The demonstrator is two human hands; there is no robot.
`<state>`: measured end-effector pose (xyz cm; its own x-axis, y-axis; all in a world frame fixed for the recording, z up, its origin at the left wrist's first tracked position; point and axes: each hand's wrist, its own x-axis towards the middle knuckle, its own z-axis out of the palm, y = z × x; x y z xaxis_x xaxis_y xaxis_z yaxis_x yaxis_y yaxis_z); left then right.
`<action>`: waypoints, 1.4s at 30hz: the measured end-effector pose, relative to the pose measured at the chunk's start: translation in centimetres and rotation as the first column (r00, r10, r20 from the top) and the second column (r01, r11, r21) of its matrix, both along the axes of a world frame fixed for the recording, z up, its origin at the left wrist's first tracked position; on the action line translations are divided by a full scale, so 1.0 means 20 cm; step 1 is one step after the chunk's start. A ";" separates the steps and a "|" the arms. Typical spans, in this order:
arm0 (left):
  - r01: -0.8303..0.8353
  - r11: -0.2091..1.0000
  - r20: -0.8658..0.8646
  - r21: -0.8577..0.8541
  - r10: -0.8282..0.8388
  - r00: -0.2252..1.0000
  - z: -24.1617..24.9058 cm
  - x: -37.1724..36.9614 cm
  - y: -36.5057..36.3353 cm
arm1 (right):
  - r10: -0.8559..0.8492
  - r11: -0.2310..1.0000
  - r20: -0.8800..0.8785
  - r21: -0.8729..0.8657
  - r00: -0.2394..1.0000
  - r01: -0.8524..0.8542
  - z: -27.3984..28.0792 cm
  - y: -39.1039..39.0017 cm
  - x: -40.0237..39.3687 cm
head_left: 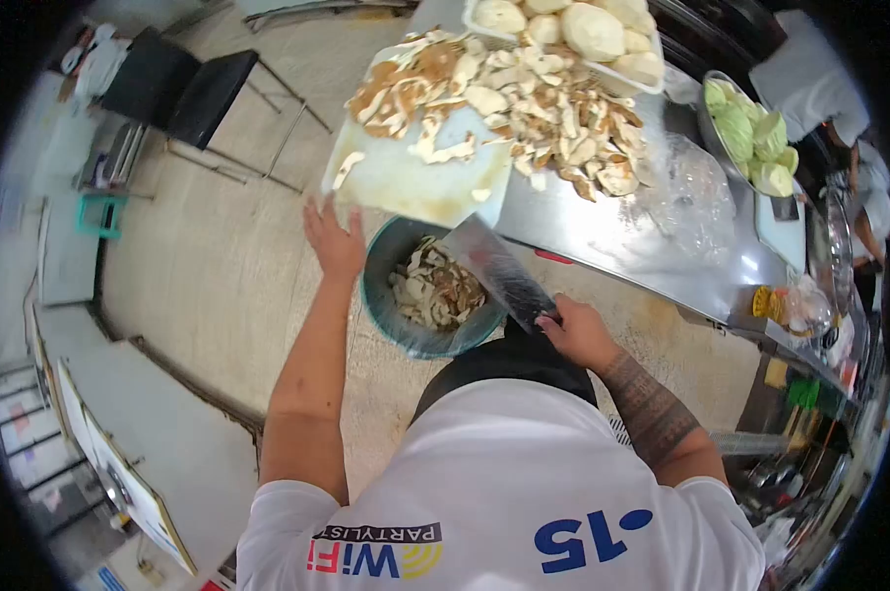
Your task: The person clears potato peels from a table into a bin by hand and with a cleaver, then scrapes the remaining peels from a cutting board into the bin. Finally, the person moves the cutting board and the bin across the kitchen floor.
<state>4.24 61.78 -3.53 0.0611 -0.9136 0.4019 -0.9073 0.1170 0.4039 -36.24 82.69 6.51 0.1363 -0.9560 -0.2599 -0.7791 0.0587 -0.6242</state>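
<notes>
My right hand (575, 333) is closed round the handle of a cleaver (499, 271), its broad blade slanting up and left over the rim of a green bucket (378, 320). Vegetable peelings (435, 295) lie inside the bucket. Fingers spread, my left hand (335, 236) is beside the bucket, near the left corner of a white cutting board (415, 202). Brown and cream peelings (573, 123) are heaped across the board's far part and onto the steel table (603, 227). A few loose strips lie on the near part of the board.
A white basket (652, 84) of peeled root vegetables (593, 32) stands behind the heap. To the right are a clear plastic bag (696, 197) and a bowl of cut cabbage (755, 133). Another person (873, 212) is at the far right. Black chairs (204, 94) stand on the left.
</notes>
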 end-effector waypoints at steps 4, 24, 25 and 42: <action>-0.016 1.000 -0.053 0.009 0.017 0.998 0.11 -0.09 -0.55 | -0.364 0.926 0.248 -0.009 0.898 0.378 0.04 0.09 -0.27; 0.553 0.773 -0.598 0.311 -0.294 0.746 0.19 -0.91 -1.54 | -0.839 0.515 0.353 0.275 0.413 0.812 -0.24 -0.21 -0.62; 0.583 0.769 -0.565 0.264 -0.366 0.739 0.19 -0.98 -1.52 | -0.835 0.510 0.383 0.263 0.397 0.819 -0.27 -0.29 -0.65; 0.601 0.749 -0.217 0.281 -0.560 0.800 0.33 -1.32 -0.99 | -0.771 0.535 0.596 0.416 0.224 0.735 -0.36 -0.99 -0.38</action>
<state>-22.19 41.96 3.17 -0.4979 -0.8608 0.1058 -0.6532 0.4525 0.6071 -43.89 62.89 -0.72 -0.5063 -0.7064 -0.4945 0.2680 0.4161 -0.8689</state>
